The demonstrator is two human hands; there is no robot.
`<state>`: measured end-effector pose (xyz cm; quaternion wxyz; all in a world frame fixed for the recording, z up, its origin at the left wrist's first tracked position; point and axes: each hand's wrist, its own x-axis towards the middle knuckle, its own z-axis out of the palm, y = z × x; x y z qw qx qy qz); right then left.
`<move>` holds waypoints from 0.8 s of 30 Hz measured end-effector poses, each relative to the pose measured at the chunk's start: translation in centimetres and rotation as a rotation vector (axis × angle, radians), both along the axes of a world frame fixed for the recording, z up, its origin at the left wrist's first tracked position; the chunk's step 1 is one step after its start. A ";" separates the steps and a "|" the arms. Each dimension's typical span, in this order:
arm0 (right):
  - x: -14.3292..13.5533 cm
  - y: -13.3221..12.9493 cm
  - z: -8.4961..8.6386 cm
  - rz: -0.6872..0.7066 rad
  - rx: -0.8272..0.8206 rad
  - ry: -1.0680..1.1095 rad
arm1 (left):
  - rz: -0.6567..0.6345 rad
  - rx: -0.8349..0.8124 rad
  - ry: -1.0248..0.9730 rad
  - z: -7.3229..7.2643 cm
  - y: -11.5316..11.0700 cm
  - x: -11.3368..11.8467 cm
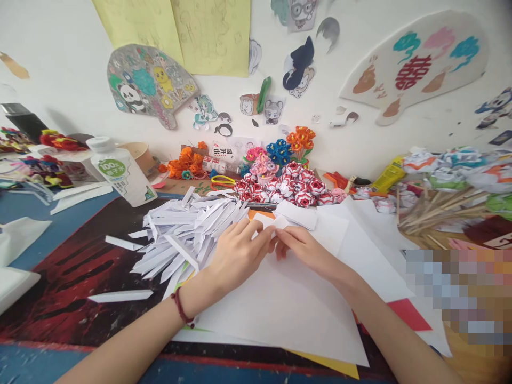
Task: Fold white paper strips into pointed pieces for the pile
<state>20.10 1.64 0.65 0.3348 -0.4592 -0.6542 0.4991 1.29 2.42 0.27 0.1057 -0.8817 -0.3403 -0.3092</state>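
Note:
My left hand (240, 249), with a dark red bracelet on its wrist, and my right hand (301, 246) meet over large white paper sheets (288, 314). The fingertips of both pinch a small piece of white paper (264, 220), mostly hidden behind the fingers. To the left of my left hand lies a large heap of folded white paper strips (188, 229). Just beyond my right hand is a small stack of white paper (296, 214).
A white bottle (120, 170) stands at the back left. Red and white paper flowers (294, 184) line the wall. Wooden sticks (436, 210) lie at the right. Two loose strips are on the dark mat (76, 272). A red paper (410, 314) lies near my right forearm.

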 end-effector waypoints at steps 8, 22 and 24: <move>0.3 -0.1 -0.4 0.107 0.043 -0.093 | -0.035 -0.676 -0.419 0.6 1.2 0.3; 0.5 0.0 0.7 -0.084 0.034 0.092 | -0.086 -0.895 -0.577 0.7 1.3 0.4; 0.6 0.1 0.7 -0.086 0.028 0.121 | -0.087 -0.911 -0.598 0.7 1.3 0.4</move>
